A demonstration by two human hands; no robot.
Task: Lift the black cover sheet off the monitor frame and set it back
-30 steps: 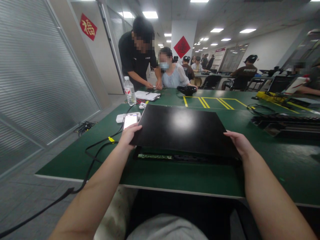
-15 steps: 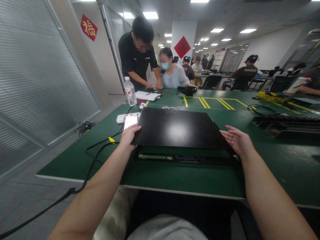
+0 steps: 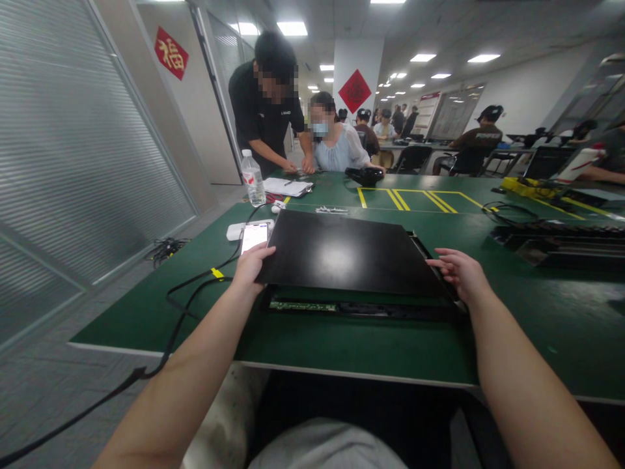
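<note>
I'm pinching the black panel's (image 3: 342, 254) near-left corner with my left hand (image 3: 251, 264), my right hand (image 3: 461, 273) spreading open beside its right edge. Bare green table (image 3: 342, 352) is showing nearside, and a wall sign (image 3: 172, 52) is reading 福.

The green table (image 3: 342, 352) carried it all: near my edge the flat black chassis (image 3: 361, 309) lay under the black panel (image 3: 342, 254), with a lit phone (image 3: 254, 236) and a white adapter (image 3: 234, 230) just left of it. A black cable (image 3: 190, 293) trailed off the left side. Farther back a water bottle (image 3: 253, 178) stood beside some papers (image 3: 288, 187), and yellow tape lines (image 3: 415, 198) marked the top.
</note>
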